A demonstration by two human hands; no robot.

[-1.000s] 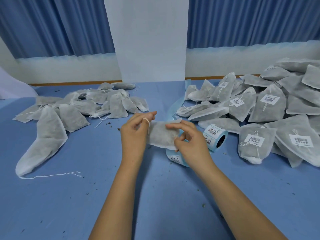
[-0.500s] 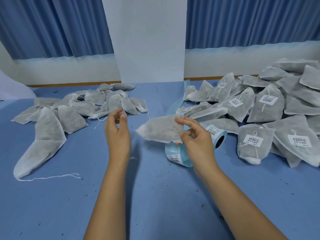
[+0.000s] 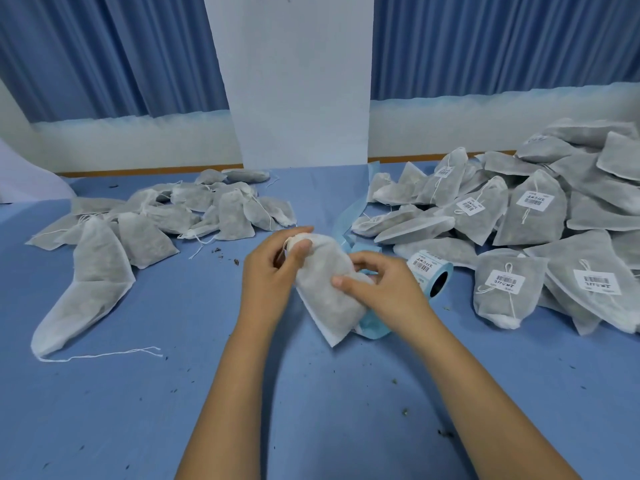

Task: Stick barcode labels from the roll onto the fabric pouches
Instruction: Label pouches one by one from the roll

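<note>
Trouble from here would be a creased or crooked label: the pouch (image 3: 329,289) is soft, lumpy and held in the air, just left of the label roll (image 3: 429,275), so it gives no flat backing. The left hand (image 3: 270,271) grips its gathered neck, thumb and fingers curled round it. The right hand (image 3: 388,289) pinches its body, thumb on the front, fingers curled over its edge. No label shows on it, though one may be hidden under the right hand. Half a second ago the right hand alone held the pouch, lying crosswise; now the left hand has joined and the neck points away from the person.
</note>
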